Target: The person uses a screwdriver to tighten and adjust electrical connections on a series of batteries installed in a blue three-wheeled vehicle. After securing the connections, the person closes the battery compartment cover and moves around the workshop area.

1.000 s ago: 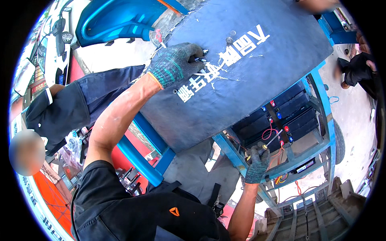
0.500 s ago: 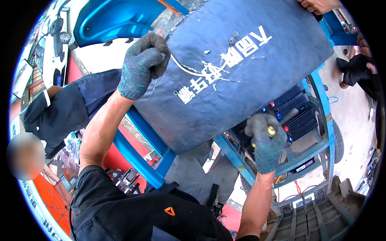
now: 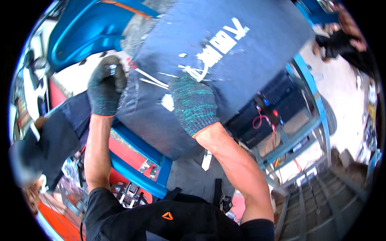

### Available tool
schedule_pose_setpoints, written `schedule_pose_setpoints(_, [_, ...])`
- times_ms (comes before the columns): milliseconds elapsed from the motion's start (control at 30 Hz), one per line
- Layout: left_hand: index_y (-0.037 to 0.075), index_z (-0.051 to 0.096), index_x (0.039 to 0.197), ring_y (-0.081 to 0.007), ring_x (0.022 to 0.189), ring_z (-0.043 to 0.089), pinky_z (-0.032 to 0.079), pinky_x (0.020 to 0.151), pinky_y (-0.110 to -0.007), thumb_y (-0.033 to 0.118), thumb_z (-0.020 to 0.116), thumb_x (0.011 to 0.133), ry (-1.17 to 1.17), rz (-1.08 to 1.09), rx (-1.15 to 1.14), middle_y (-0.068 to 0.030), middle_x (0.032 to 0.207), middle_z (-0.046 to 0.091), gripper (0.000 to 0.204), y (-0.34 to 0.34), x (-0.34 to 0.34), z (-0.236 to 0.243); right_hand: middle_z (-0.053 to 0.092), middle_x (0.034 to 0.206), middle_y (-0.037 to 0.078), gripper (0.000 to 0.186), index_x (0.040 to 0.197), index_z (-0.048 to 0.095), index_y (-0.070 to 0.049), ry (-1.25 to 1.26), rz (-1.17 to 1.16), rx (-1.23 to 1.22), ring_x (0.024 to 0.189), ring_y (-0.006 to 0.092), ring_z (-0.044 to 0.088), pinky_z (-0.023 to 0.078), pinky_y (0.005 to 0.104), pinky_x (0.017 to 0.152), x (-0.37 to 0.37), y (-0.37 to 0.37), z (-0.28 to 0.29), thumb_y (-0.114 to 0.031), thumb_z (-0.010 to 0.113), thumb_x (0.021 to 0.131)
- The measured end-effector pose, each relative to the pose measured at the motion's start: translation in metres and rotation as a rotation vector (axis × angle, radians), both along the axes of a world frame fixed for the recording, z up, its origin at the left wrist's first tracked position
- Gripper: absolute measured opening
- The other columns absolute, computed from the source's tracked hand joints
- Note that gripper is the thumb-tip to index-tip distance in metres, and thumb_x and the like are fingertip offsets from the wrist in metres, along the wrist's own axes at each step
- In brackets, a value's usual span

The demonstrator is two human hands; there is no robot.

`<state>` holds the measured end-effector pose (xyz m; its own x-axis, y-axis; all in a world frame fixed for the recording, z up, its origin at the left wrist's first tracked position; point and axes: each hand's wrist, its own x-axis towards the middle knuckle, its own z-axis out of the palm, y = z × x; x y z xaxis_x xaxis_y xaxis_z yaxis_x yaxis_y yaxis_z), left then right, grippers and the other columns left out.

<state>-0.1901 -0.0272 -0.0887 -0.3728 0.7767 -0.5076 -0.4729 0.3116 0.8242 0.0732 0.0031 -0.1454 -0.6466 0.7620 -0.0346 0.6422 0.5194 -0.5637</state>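
My left hand (image 3: pixel 107 86), in a dark green-flecked knit glove, is closed at the left edge of a dark blue padded board (image 3: pixel 257 68). A small shiny piece (image 3: pixel 113 70) shows between its fingers; its kind is unclear. My right hand (image 3: pixel 194 102), in a matching glove, reaches across the board with its fingers closed around a white cable (image 3: pixel 149 77). One end of this cable carries a red tip near my left hand, and a loop comes out beyond my right fingers. My right fingertips are partly hidden and blurred.
Right of the board, black batteries (image 3: pixel 257 124) with red and blue terminals sit inside a blue metal frame (image 3: pixel 307 88). A blue molded panel (image 3: pixel 86 30) lies at upper left. Another person in dark clothes (image 3: pixel 56 130) is at the left; someone else stands at upper right.
My right hand has moved from above the batteries, left onto the board and the cable. My left hand has shifted left and down, off the cable. The view has shifted too.
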Motion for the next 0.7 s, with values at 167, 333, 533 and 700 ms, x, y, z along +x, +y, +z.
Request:
schedule_pose_setpoints(167, [0.0, 0.062, 0.119, -0.0144, 0.064, 0.05, 0.042, 0.056, -0.029, 0.019, 0.06, 0.098, 0.02, 0.006, -0.054, -0.0047, 0.082, 0.058, 0.028, 0.003, 0.018, 0.009, 0.07, 0.093, 0.014, 0.023, 0.112, 0.07, -0.005, 0.621, -0.421, -0.021, 0.079, 0.0278, 0.069, 0.055, 0.0405, 0.063, 0.064, 0.01, 0.039, -0.006, 0.063, 0.09])
schedule_pose_setpoints(333, [-0.002, 0.059, 0.131, -0.0167, 0.077, 0.057, 0.046, 0.064, -0.03, 0.013, 0.059, 0.1, -0.23, -0.171, -0.044, -0.0081, 0.095, 0.065, 0.035, 0.002, 0.017, -0.003, 0.066, 0.094, 0.011, 0.023, 0.119, 0.065, -0.002, 1.33, -1.141, -0.903, 0.058, 0.0173, 0.06, 0.051, 0.0349, 0.05, 0.164, -0.028, 0.083, -0.009, 0.061, 0.098])
schedule_pose_setpoints(533, [0.005, 0.06, 0.116, -0.0188, 0.077, 0.059, 0.049, 0.065, -0.032, 0.017, 0.064, 0.096, -0.255, -0.527, -0.059, -0.0082, 0.095, 0.062, 0.024, 0.014, 0.053, 0.001, 0.067, 0.095, 0.012, 0.027, 0.12, 0.065, -0.003, 1.555, -1.539, -0.896, 0.062, 0.0164, 0.06, 0.052, 0.0317, 0.051, 0.245, -0.119, 0.06, -0.006, 0.059, 0.094])
schedule_pose_setpoints(700, [0.003, 0.062, 0.107, -0.0193, 0.069, 0.06, 0.05, 0.057, -0.032, 0.017, 0.069, 0.093, -0.096, -0.818, -0.002, -0.0104, 0.088, 0.061, 0.02, 0.013, 0.166, 0.022, 0.068, 0.094, 0.011, 0.026, 0.119, 0.065, -0.003, 1.481, -1.65, -1.023, 0.061, 0.0163, 0.059, 0.05, 0.0326, 0.053, 0.268, -0.165, 0.024, -0.008, 0.058, 0.095])
